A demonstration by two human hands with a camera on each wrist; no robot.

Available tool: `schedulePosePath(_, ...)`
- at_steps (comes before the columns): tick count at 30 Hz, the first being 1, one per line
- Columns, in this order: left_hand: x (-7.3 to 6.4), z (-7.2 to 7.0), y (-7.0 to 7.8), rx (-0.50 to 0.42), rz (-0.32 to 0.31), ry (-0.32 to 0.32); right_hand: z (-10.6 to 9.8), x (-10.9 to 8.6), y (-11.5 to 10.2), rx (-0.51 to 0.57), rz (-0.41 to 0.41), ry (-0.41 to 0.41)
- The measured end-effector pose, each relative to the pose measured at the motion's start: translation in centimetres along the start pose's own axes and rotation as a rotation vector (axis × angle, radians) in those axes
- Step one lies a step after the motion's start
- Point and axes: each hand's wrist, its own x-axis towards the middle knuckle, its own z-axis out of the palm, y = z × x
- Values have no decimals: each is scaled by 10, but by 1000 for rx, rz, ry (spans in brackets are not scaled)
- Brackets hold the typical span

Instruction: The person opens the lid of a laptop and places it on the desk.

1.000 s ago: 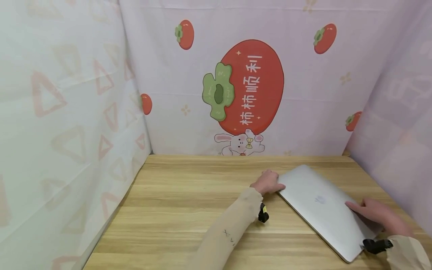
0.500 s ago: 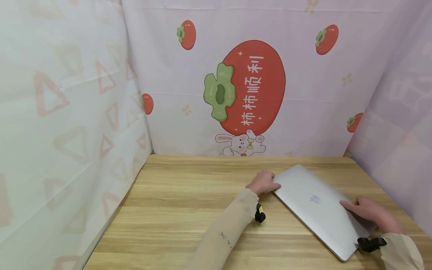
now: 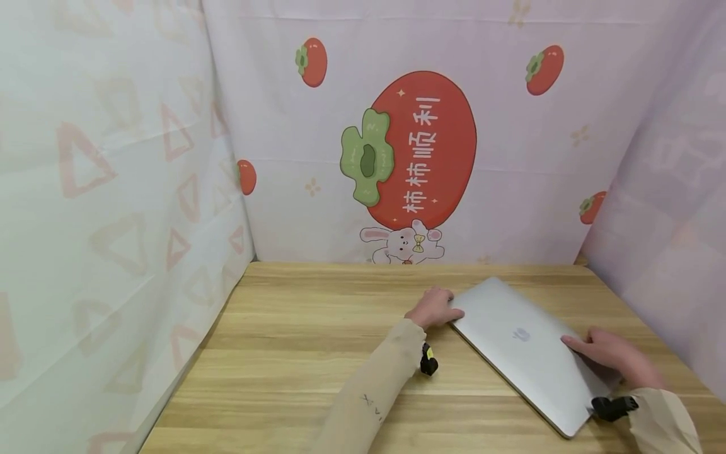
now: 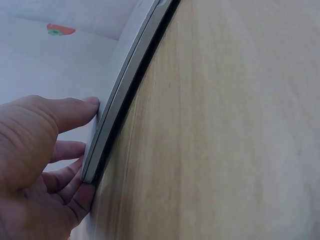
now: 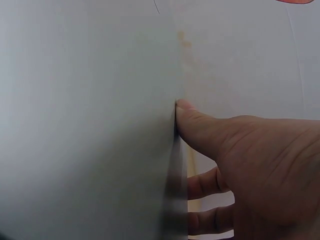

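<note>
A closed silver laptop (image 3: pixel 518 353) with a logo on its lid lies slantwise on the right part of the wooden table. My left hand (image 3: pixel 433 308) grips its far left corner; in the left wrist view the thumb of that hand (image 4: pixel 40 155) lies on the lid of the laptop (image 4: pixel 125 80) and the other fingers reach round the edge and corner. At the opposite long edge, my right hand (image 3: pixel 615 356) holds the laptop with its thumb on the lid. The right wrist view shows this hand (image 5: pixel 265 165) with fingers going behind the laptop's edge (image 5: pixel 100 100).
The wood-grain table (image 3: pixel 295 353) stretches left of the laptop. A printed cloth (image 3: pixel 295 126) hangs behind it, with a patterned cloth (image 3: pixel 125 208) on the left and another (image 3: pixel 675 208) on the right. Small black cameras sit on both wrists.
The laptop has slid a little to the left across the table, both hands moving along with it and keeping their hold.
</note>
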Motion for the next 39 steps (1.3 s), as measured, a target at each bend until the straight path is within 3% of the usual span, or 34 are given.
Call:
schedulePosePath(19,-2,2,-21,50,-12,23,2,6,-19,64,-3,-34)
schedulePosePath(39,-22,-19,-36,44,-48,39,2,20,-47,35,-34,-44)
